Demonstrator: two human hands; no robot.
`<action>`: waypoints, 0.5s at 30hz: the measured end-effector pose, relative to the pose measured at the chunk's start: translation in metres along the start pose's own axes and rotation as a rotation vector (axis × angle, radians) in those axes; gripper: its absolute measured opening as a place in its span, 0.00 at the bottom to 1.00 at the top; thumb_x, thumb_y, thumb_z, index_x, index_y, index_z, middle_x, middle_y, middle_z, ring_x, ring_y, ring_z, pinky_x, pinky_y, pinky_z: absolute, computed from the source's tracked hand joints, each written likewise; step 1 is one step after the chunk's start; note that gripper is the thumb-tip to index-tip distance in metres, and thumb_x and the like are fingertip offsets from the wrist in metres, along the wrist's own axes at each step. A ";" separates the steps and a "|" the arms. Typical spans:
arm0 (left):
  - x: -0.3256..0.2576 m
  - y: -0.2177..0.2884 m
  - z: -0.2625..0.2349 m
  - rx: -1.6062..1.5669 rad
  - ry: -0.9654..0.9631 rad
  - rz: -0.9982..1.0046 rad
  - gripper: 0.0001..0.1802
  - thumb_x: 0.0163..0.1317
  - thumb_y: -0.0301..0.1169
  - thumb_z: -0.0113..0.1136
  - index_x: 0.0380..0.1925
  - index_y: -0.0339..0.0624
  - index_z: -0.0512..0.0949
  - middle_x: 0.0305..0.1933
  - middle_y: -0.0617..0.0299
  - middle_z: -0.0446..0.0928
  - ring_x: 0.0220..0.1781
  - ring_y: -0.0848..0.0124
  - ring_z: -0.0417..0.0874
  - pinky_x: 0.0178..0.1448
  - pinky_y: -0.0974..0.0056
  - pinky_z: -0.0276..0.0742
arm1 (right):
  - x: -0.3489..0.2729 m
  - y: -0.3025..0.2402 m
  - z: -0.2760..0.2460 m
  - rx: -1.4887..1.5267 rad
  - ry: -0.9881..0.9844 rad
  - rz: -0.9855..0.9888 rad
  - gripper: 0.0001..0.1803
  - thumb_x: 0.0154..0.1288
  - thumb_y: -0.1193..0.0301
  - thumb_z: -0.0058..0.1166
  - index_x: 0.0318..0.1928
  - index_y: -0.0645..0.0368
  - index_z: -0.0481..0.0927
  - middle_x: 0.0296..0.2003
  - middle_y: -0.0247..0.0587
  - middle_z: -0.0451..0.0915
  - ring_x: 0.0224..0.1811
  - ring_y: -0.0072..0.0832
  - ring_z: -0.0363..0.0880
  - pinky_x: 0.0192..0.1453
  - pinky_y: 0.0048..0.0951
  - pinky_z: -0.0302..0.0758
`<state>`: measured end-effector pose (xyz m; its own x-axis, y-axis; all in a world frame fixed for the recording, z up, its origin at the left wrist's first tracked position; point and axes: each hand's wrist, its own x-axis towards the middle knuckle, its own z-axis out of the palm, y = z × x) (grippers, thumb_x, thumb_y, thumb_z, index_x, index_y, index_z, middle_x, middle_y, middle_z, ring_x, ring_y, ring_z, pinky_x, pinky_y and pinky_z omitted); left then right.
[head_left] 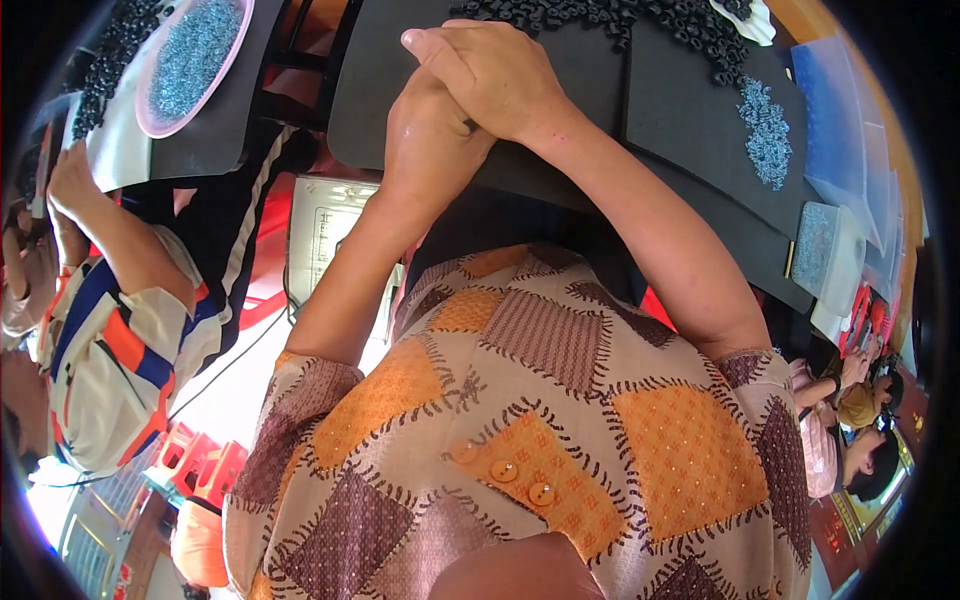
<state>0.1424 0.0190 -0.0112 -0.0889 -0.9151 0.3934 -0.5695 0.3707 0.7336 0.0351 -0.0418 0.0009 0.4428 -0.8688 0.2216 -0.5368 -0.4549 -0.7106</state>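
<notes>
My two hands are clasped together over the black tabletop (pixel 375 105). My right hand (pixel 505 80) lies on top, closed over my left hand (pixel 432 125). The left hand's fingers are mostly hidden beneath it, so I cannot make out how they are bent. No loose part shows between the hands. Just beyond them spreads a pile of small black plastic pieces (pixel 690 35). To the right, a heap of small clear-blue pieces (pixel 766 135) rests near the table's right side.
A clear plastic tub (pixel 815 250) of bluish pieces stands at the right edge, beside blue translucent sheets (pixel 835 120). At left, a pink-rimmed basin (pixel 150 125) holds more blue pieces, near another person's hand (pixel 75 180). Red plastic stools (pixel 205 465) stand behind at lower left.
</notes>
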 end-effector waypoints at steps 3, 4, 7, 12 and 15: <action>-0.001 0.000 0.001 0.009 0.021 0.038 0.06 0.49 0.22 0.68 0.29 0.38 0.82 0.35 0.52 0.82 0.41 0.50 0.82 0.42 0.53 0.79 | -0.001 0.001 -0.002 -0.055 -0.009 -0.010 0.31 0.74 0.48 0.35 0.35 0.52 0.89 0.36 0.42 0.86 0.42 0.44 0.83 0.47 0.46 0.78; 0.000 0.000 0.002 0.028 0.031 0.052 0.06 0.49 0.25 0.70 0.26 0.36 0.83 0.34 0.49 0.82 0.37 0.51 0.83 0.39 0.55 0.79 | -0.002 0.000 -0.002 -0.065 -0.003 -0.015 0.31 0.74 0.48 0.35 0.35 0.52 0.89 0.36 0.42 0.86 0.41 0.45 0.83 0.47 0.46 0.78; -0.002 0.001 0.003 0.029 0.036 0.058 0.06 0.49 0.25 0.70 0.26 0.36 0.83 0.34 0.48 0.82 0.37 0.51 0.83 0.39 0.55 0.79 | -0.004 -0.002 -0.005 -0.050 -0.009 -0.010 0.30 0.74 0.48 0.35 0.33 0.56 0.85 0.34 0.44 0.83 0.41 0.47 0.81 0.47 0.44 0.76; -0.002 0.004 0.005 0.009 0.024 0.022 0.07 0.50 0.22 0.67 0.30 0.36 0.82 0.35 0.50 0.81 0.40 0.50 0.82 0.42 0.53 0.79 | -0.006 0.002 -0.004 -0.023 0.022 -0.024 0.31 0.73 0.49 0.35 0.31 0.62 0.81 0.32 0.47 0.80 0.40 0.49 0.79 0.47 0.43 0.74; -0.003 0.001 0.005 0.004 0.032 0.046 0.07 0.50 0.22 0.67 0.31 0.36 0.82 0.36 0.49 0.81 0.40 0.50 0.82 0.41 0.52 0.79 | -0.006 0.001 -0.005 -0.039 0.004 -0.021 0.31 0.74 0.49 0.35 0.29 0.62 0.80 0.31 0.48 0.79 0.39 0.49 0.78 0.46 0.43 0.73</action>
<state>0.1376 0.0215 -0.0144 -0.0883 -0.8916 0.4441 -0.5684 0.4112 0.7126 0.0284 -0.0379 0.0020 0.4514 -0.8598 0.2386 -0.5554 -0.4800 -0.6791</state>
